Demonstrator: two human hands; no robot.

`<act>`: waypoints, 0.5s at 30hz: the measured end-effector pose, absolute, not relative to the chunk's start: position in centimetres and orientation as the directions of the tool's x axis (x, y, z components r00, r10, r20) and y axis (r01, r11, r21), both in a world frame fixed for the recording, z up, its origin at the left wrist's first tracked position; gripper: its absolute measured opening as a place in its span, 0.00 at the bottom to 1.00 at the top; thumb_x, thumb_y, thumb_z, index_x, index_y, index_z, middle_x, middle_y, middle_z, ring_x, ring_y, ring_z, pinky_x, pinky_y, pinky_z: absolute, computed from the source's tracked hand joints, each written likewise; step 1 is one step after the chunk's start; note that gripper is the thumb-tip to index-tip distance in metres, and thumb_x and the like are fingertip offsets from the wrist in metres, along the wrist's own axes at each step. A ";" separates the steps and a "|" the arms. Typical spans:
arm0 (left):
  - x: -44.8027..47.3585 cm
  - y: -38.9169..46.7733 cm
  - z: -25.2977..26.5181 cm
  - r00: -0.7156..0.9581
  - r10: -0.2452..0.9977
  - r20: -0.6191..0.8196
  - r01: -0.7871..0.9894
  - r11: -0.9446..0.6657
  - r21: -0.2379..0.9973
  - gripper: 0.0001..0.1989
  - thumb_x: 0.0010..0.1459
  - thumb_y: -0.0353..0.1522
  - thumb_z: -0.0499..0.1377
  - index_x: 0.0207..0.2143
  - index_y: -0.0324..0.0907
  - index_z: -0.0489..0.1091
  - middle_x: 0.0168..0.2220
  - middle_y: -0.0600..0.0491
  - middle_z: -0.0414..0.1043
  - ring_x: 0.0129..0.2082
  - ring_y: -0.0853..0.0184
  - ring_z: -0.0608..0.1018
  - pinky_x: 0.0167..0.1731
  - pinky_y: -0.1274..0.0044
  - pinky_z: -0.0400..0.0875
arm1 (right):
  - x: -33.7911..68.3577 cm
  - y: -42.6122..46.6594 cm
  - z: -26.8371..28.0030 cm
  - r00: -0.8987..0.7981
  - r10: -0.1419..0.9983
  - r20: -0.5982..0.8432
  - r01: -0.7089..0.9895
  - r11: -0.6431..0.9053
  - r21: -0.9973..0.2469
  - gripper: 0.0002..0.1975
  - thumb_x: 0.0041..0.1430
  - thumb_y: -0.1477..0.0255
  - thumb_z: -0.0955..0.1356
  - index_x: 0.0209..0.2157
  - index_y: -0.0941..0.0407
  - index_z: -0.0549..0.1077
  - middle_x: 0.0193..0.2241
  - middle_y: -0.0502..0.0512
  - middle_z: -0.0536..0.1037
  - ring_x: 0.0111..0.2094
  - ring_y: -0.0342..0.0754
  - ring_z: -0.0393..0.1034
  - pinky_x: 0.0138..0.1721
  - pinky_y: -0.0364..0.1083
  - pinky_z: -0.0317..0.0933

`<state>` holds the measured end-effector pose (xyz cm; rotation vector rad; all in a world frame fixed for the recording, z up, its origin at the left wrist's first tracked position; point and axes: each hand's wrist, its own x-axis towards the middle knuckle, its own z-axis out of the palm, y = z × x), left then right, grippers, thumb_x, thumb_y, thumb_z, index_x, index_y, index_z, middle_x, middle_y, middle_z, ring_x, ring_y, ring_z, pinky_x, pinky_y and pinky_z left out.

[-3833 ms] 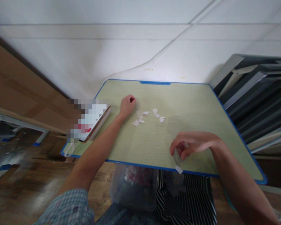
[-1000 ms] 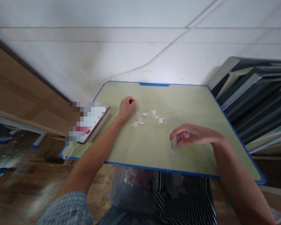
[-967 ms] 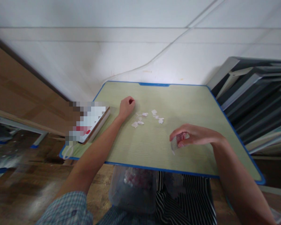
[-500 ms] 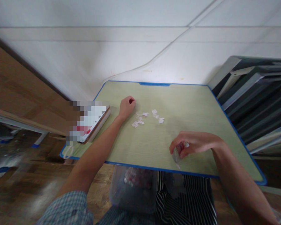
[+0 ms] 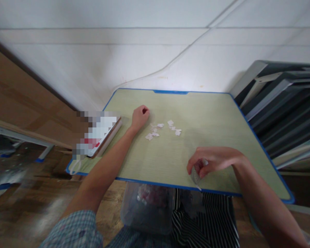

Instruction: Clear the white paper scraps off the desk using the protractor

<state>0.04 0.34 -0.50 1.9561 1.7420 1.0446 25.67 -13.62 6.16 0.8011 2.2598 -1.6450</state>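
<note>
My left hand [image 5: 141, 117] rests on the pale green tabletop [image 5: 209, 117] in a loose fist, with nothing visible in it. Just right of it lie several small white paper scraps [image 5: 154, 133], and another cluster of scraps [image 5: 177, 132] sits a little farther right. Close to the front edge, my right hand [image 5: 209, 162] is curled round a grey speckled thing [image 5: 195, 175], thin and bent; I cannot make out its kind. A narrow white end pokes out below it towards the table edge. The fingers hide part of it.
A book-like white object [image 5: 107, 134], partly pixelated, lies at the table's left edge. Cardboard [image 5: 28, 93] stands at left, and dark folded panels [image 5: 286, 100] lean at right. Below the front edge is a clear plastic bin [image 5: 147, 213]. A cable [image 5: 175, 57] runs along the wall.
My right hand has dipped slightly, and the speckled thing has turned so that its white end reaches nearer the table edge. My left hand and the paper scraps stay put.
</note>
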 end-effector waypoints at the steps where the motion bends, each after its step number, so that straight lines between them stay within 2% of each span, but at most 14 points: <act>1: 0.0 0.3 -0.5 -0.011 0.953 0.304 0.718 -0.204 0.665 0.05 0.47 0.30 0.50 0.22 0.40 0.64 0.24 0.54 0.69 0.27 0.71 0.68 0.31 0.77 0.62 | 25.7 -13.6 6.2 -0.821 0.289 -0.492 0.558 0.225 -0.799 0.16 0.50 0.72 0.69 0.41 0.64 0.74 0.25 0.56 0.76 0.26 0.42 0.69 0.25 0.38 0.60; 6: 0.0 0.3 -0.5 -0.013 0.953 0.303 0.717 -0.203 0.667 0.05 0.47 0.30 0.50 0.22 0.40 0.64 0.24 0.54 0.69 0.26 0.71 0.68 0.32 0.77 0.62 | 25.6 -13.7 6.3 -0.822 0.260 -0.506 0.563 0.240 -0.791 0.15 0.50 0.72 0.68 0.41 0.63 0.74 0.26 0.57 0.77 0.27 0.43 0.70 0.27 0.38 0.60; 11: 0.0 0.3 -0.5 -0.009 0.952 0.305 0.718 -0.206 0.665 0.06 0.47 0.30 0.50 0.23 0.40 0.65 0.24 0.54 0.69 0.27 0.71 0.68 0.31 0.77 0.62 | 25.3 -13.8 6.3 -0.836 0.169 -0.522 0.548 0.255 -0.796 0.15 0.50 0.73 0.68 0.41 0.64 0.74 0.27 0.58 0.77 0.28 0.43 0.70 0.27 0.39 0.61; 15: 0.1 0.3 -0.5 -0.017 0.955 0.297 0.719 -0.195 0.667 0.06 0.47 0.30 0.50 0.23 0.40 0.65 0.24 0.53 0.69 0.27 0.70 0.68 0.32 0.77 0.62 | 25.2 -13.7 6.4 -0.828 0.174 -0.532 0.560 0.256 -0.788 0.16 0.50 0.73 0.68 0.41 0.64 0.74 0.27 0.59 0.77 0.27 0.43 0.70 0.27 0.38 0.61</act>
